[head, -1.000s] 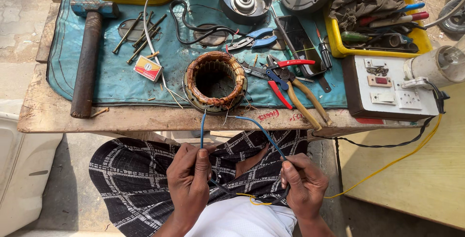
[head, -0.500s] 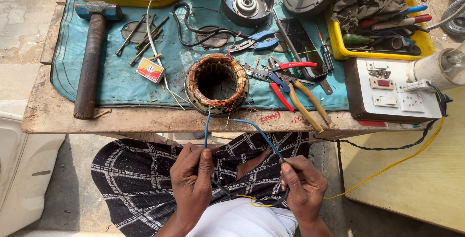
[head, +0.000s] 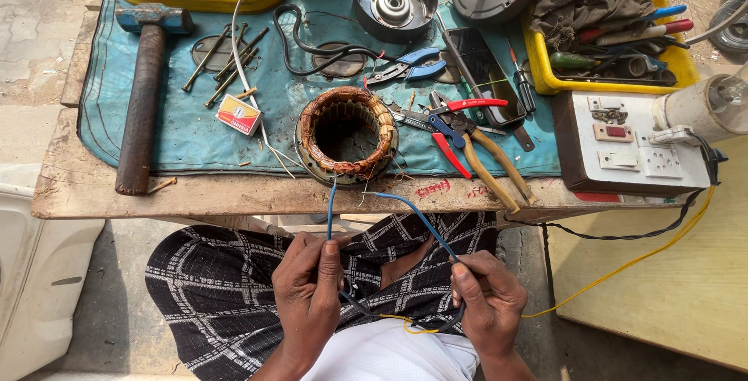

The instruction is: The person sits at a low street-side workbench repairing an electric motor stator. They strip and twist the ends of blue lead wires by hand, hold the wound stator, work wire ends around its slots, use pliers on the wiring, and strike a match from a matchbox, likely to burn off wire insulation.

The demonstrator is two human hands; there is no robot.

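Both hands raised slightly since a second ago. Left hand [head: 308, 291] fingers pinch one blue wire [head: 330, 213]; right hand [head: 487, 303] fingers pinch the other. Wound stator [head: 347, 135] sits on bench [head: 93, 194], just beyond fingers; leads now tauter.

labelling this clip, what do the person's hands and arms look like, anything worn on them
Both the left hand and the right hand are bare: no gloves, rings, watch or bands show. The wrists and visible forearms are bare too, with no sleeve reaching them. Fingernails are short.
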